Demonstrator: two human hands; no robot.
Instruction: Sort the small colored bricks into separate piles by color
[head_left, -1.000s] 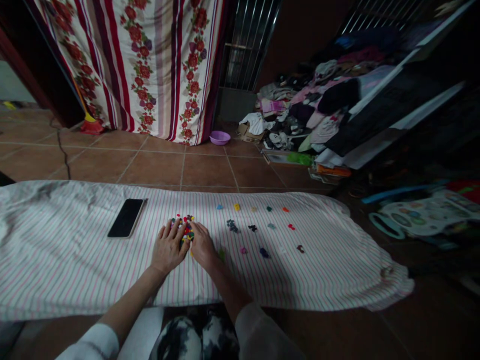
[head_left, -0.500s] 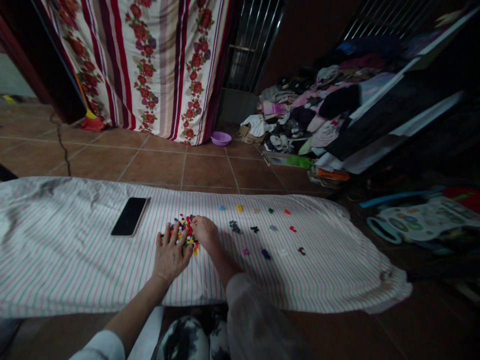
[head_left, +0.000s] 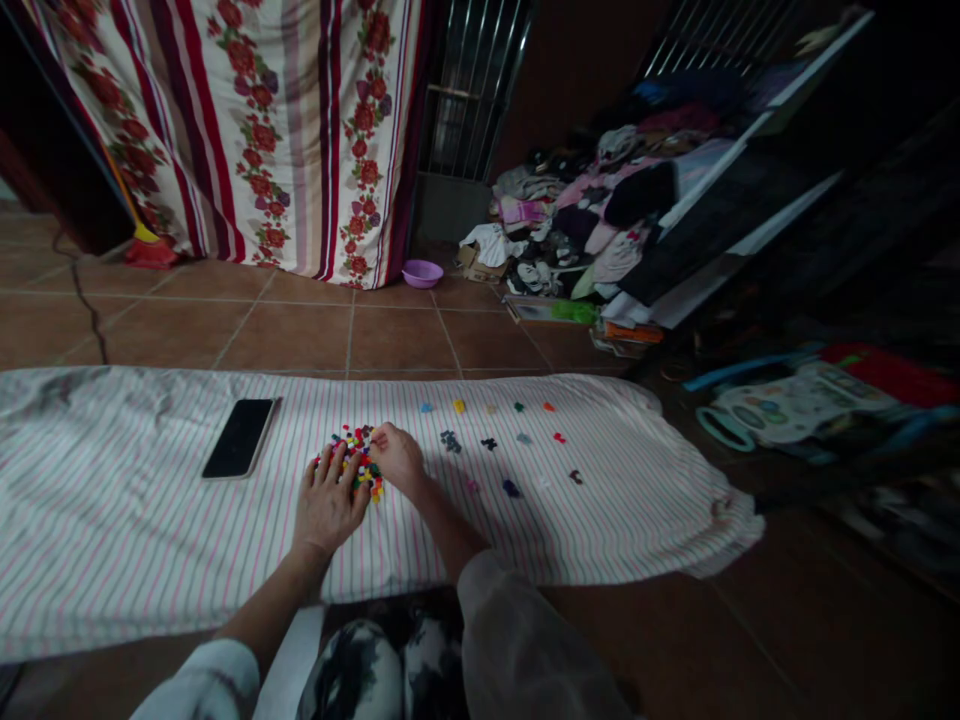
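Observation:
A heap of small multicoloured pieces [head_left: 357, 438], too small to name exactly, lies on the striped cloth. My left hand [head_left: 330, 505] rests flat over its near left side, fingers spread. At the heap's right edge, my right hand [head_left: 399, 460] has its fingertips pinched together; whatever is between them is hidden. To the right, small colour groups stand in rows: light blue [head_left: 426, 408], yellow [head_left: 459, 405], dark green [head_left: 519, 407] and orange [head_left: 549, 407] at the back. Dark grey [head_left: 451, 441], black [head_left: 489, 444] and red [head_left: 559, 437] come midway, navy [head_left: 511, 488] and brown [head_left: 575, 477] nearer me.
A phone [head_left: 240, 438] lies left of the heap on the striped cloth [head_left: 135, 520]. Beyond are a floral curtain [head_left: 300, 140], a purple basin [head_left: 422, 273] and piled clothes [head_left: 585, 200]. A child's plastic walker [head_left: 795, 405] stands at the right.
The whole view has shifted, so the scene sits further left. My left hand stays on the heap, and my right hand remains pinched at its right edge.

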